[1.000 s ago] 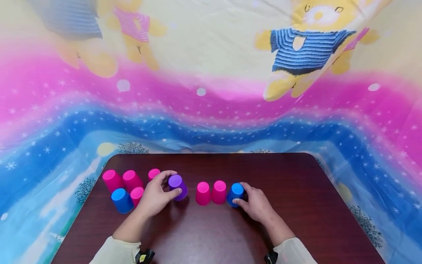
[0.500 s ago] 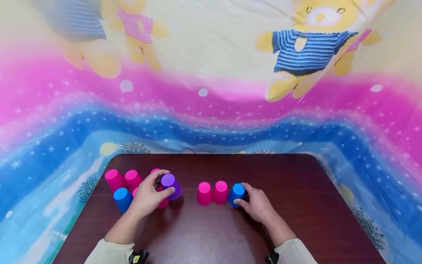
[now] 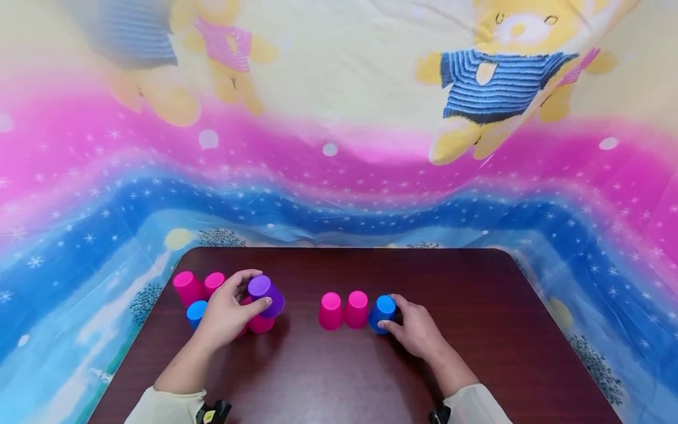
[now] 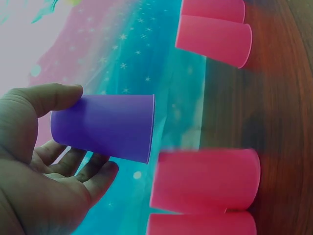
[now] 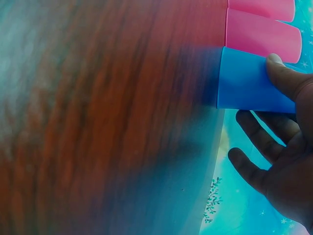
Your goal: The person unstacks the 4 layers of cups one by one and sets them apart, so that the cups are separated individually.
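My left hand (image 3: 228, 312) holds an upside-down purple cup (image 3: 268, 299) between thumb and fingers. In the left wrist view, the purple cup (image 4: 102, 127) is up off the table, its rim level with the bases of the pink cups (image 4: 205, 181) beyond. It overlaps a pink cup (image 3: 262, 324) in the head view. At the right, my right hand (image 3: 418, 333) grips an upside-down blue cup (image 3: 381, 318), thumb on the near side. This cup stands on the table at the end of a row, beside two upside-down pink cups (image 3: 357, 310).
Upside-down pink cups (image 3: 188, 288) and another blue cup (image 3: 195, 314) stand on the left of the dark wooden table (image 3: 328, 377), partly hidden by my left hand and forearm. A patterned cloth (image 3: 328, 206) hangs behind and around the table.
My left hand has carried the purple cup leftward, away from the row in the middle and over toward the left group. My right hand keeps its hold on the blue cup in the same place.
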### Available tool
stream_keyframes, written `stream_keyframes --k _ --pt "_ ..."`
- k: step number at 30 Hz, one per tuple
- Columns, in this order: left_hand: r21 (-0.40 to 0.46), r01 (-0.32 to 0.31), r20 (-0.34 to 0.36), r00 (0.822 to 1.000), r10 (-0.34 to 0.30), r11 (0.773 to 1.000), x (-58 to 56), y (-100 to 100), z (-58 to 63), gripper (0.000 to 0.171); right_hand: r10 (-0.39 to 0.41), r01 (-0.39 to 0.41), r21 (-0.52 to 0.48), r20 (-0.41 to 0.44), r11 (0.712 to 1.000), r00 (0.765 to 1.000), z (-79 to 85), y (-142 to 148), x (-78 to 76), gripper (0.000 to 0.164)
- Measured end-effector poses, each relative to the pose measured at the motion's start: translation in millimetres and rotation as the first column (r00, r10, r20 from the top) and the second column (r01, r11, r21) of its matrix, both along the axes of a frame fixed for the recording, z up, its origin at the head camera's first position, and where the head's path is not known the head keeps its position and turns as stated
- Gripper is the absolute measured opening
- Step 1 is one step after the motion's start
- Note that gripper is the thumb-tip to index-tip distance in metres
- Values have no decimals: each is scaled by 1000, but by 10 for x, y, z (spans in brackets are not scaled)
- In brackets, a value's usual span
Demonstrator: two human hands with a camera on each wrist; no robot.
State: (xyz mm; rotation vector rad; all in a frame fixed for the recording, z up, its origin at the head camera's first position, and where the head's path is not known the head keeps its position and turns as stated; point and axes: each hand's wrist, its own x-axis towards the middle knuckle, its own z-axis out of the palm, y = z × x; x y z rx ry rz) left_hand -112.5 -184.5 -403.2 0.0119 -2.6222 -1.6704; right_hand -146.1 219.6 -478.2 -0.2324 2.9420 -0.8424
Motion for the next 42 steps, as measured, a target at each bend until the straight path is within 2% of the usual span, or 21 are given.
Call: stream_keyframes --k 6,18,25,34,42 --pt "-12 -4 -28 1000 4 1000 41 -104 65 66 -2 2 1 4 1000 1000 -10 2 -6 72" --pt "-103 -76 -77 995 69 992 121 -372 128 66 9 -9 -4 -9 1000 1000 -26 9 -11 71" --pt "-95 -95 -97 992 86 991 175 -523 173 69 9 -9 -2 -13 1000 1000 -29 12 -10 72" --pt "-93 -170 -89 983 162 981 233 -776 112 69 14 -14 -5 -3 1000 1000 -17 11 -20 72" --pt "-86 -231 -149 965 216 969 304 -943 104 63 12 -12 1 -3 1000 1000 -15 11 -12 72"
